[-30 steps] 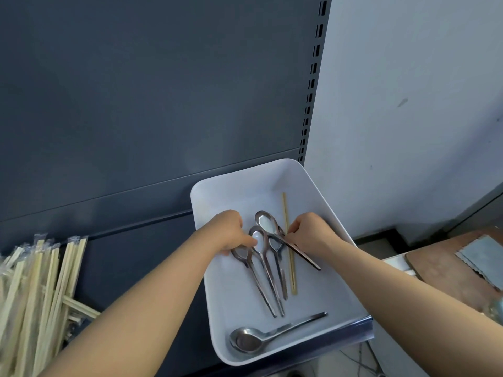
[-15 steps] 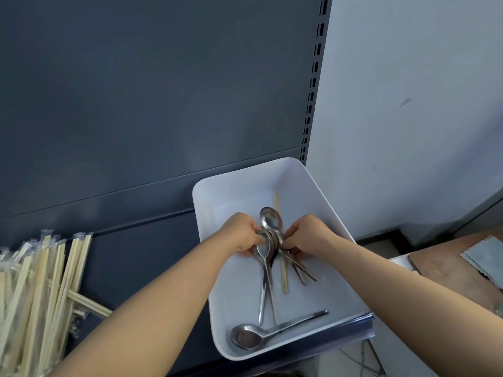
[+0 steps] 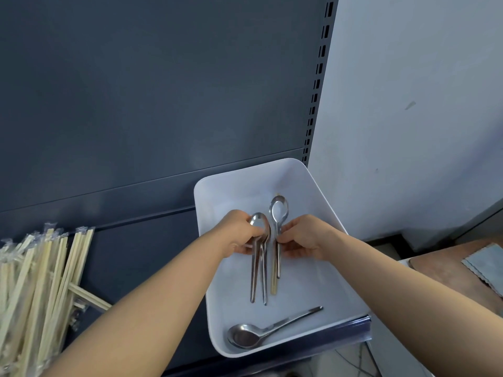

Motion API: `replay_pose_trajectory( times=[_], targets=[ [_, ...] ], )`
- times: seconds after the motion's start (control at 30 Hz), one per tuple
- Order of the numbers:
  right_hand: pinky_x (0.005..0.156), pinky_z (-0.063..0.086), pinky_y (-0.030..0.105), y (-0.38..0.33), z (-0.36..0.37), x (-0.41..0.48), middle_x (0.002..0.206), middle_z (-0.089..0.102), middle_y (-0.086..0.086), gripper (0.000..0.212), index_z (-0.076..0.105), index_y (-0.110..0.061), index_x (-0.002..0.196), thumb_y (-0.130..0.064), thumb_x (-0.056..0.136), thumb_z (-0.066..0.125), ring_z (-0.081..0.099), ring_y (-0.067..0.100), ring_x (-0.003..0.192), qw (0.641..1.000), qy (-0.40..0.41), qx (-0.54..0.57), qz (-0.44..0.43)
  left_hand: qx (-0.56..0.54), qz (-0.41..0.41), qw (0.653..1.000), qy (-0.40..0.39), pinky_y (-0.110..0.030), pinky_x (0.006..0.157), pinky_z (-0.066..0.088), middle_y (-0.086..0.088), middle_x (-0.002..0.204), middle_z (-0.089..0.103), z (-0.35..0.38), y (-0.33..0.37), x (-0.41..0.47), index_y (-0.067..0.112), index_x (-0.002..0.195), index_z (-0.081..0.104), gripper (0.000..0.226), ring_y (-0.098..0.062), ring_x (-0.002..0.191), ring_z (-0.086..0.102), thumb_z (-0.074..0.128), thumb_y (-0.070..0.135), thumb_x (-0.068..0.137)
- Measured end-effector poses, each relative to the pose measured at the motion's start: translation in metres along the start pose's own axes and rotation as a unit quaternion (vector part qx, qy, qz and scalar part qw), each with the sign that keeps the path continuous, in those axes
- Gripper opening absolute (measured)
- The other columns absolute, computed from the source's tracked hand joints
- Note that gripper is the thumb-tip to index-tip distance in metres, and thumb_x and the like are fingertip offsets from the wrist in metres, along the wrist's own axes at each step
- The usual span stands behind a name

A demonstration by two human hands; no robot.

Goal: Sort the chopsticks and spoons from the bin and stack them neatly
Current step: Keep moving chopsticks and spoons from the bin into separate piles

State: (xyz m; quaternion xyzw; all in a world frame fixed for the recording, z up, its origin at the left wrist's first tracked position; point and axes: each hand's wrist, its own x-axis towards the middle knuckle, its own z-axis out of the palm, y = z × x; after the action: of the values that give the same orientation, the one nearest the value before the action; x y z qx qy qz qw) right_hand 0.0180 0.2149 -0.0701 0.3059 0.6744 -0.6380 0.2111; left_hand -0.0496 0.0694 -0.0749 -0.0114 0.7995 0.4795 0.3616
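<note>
A white bin sits on the dark shelf. Over its middle, my left hand grips a nested stack of metal spoons by their necks, handles pointing toward me. My right hand pinches the neck of one more spoon, whose bowl stands farther back. A single bare chopstick lies under that spoon on the bin floor. A larger ladle-like spoon lies loose at the bin's near edge. Wrapped chopsticks are piled on the shelf at the left.
The dark shelf back panel rises behind the bin, with a slotted upright at its right edge. A pale wall stands to the right. A brown board with a grey cloth lies at the far right.
The spread-out spoons were gathered into one bunch between both hands. Now my left hand holds the stack and my right hand holds one spoon apart from it, handles turned toward me.
</note>
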Motion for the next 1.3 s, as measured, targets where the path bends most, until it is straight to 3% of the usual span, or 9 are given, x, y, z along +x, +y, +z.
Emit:
replay_pose_trajectory(
  times=[0.17, 0.33, 0.43, 0.53, 0.7, 0.87, 0.97, 1.13, 1.3],
  targets=[
    [0.063, 0.058, 0.032, 0.001, 0.003, -0.001, 0.067, 0.063, 0.010, 0.017, 0.060, -0.006, 0.078, 0.010, 0.085, 0.060, 0.061, 0.019, 0.058, 1.000, -0.007, -0.027, -0.004, -0.042, -0.016, 0.999, -0.026, -0.049, 0.073, 0.059, -0.019, 0.093, 0.064, 0.000, 0.000, -0.004, 0.004, 0.102, 0.058, 0.011, -0.032, 0.076, 0.067, 0.051, 0.003, 0.094],
    [0.071, 0.061, 0.035, 0.001, 0.008, -0.004, 0.071, 0.063, 0.012, 0.016, 0.066, -0.001, 0.096, 0.006, 0.081, 0.066, 0.062, 0.021, 0.061, 0.995, -0.045, -0.068, -0.050, -0.026, 0.008, 0.999, 0.026, -0.028, 0.057, 0.055, -0.012, 0.098, 0.068, 0.000, -0.003, 0.000, 0.004, 0.113, 0.056, 0.043, -0.020, 0.067, 0.067, 0.078, 0.012, 0.077],
    [0.069, 0.060, 0.035, -0.001, -0.002, 0.003, 0.071, 0.065, 0.015, 0.013, 0.065, 0.001, 0.098, 0.002, 0.085, 0.062, 0.062, 0.023, 0.058, 0.990, 0.056, -0.111, -0.071, 0.013, 0.019, 0.996, 0.083, -0.029, 0.056, 0.054, -0.013, 0.090, 0.066, -0.008, -0.004, 0.004, 0.003, 0.107, 0.054, 0.033, -0.022, 0.060, 0.064, 0.072, 0.006, 0.080],
    [0.062, 0.055, 0.032, 0.002, -0.009, 0.010, 0.073, 0.068, 0.020, 0.013, 0.062, -0.002, 0.089, -0.013, 0.085, 0.066, 0.058, 0.025, 0.054, 0.966, 0.118, -0.210, -0.089, 0.060, 0.010, 0.995, 0.074, -0.046, 0.077, 0.059, -0.016, 0.096, 0.069, -0.011, -0.006, 0.004, 0.003, 0.108, 0.056, 0.032, -0.031, 0.077, 0.071, 0.071, 0.011, 0.080],
    [0.061, 0.046, 0.030, 0.004, 0.005, 0.013, 0.077, 0.062, 0.006, 0.038, 0.061, -0.006, 0.086, -0.038, 0.071, 0.077, 0.059, 0.024, 0.070, 0.907, 0.154, -0.375, -0.109, 0.071, 0.005, 0.996, 0.058, -0.043, 0.066, 0.061, -0.014, 0.085, 0.063, -0.004, 0.000, 0.004, -0.002, 0.105, 0.057, 0.043, -0.023, 0.062, 0.065, 0.082, 0.013, 0.073],
    [0.049, 0.038, 0.023, 0.004, 0.012, 0.024, 0.058, 0.049, 0.002, 0.033, 0.048, -0.013, 0.061, -0.034, 0.069, 0.072, 0.047, 0.023, 0.055, 0.908, 0.152, -0.379, -0.098, 0.086, -0.016, 0.995, 0.051, -0.037, 0.062, 0.060, -0.010, 0.083, 0.063, -0.002, 0.004, 0.009, 0.003, 0.103, 0.059, 0.038, -0.019, 0.063, 0.060, 0.081, 0.014, 0.075],
    [0.051, 0.043, 0.023, 0.005, 0.011, 0.028, 0.051, 0.054, 0.006, 0.024, 0.049, -0.010, 0.055, -0.019, 0.068, 0.066, 0.052, 0.025, 0.050, 0.905, 0.143, -0.393, -0.071, 0.059, -0.004, 0.996, 0.061, -0.032, 0.055, 0.058, -0.008, 0.075, 0.058, -0.005, 0.002, 0.008, 0.003, 0.100, 0.059, 0.026, -0.016, 0.057, 0.054, 0.074, 0.009, 0.080],
    [0.061, 0.056, 0.029, -0.001, 0.000, 0.007, 0.061, 0.063, 0.009, 0.009, 0.067, -0.001, 0.073, -0.010, 0.075, 0.068, 0.058, 0.021, 0.052, 0.916, -0.012, -0.399, -0.049, -0.056, 0.056, 0.992, 0.095, -0.025, 0.045, 0.055, -0.009, 0.068, 0.055, -0.026, 0.017, -0.017, 0.001, 0.098, 0.060, 0.014, -0.014, 0.050, 0.051, 0.067, 0.005, 0.086],
    [0.059, 0.054, 0.025, 0.010, 0.006, -0.022, 0.074, 0.060, 0.000, 0.022, 0.057, -0.015, 0.084, -0.003, 0.075, 0.074, 0.055, 0.011, 0.053, 0.875, -0.179, -0.439, -0.099, -0.093, 0.073, 0.988, 0.098, -0.022, 0.043, 0.051, -0.009, 0.059, 0.056, -0.046, 0.021, -0.051, 0.004, 0.078, 0.061, 0.012, -0.012, 0.041, 0.050, 0.066, 0.007, 0.088]
  ],
)
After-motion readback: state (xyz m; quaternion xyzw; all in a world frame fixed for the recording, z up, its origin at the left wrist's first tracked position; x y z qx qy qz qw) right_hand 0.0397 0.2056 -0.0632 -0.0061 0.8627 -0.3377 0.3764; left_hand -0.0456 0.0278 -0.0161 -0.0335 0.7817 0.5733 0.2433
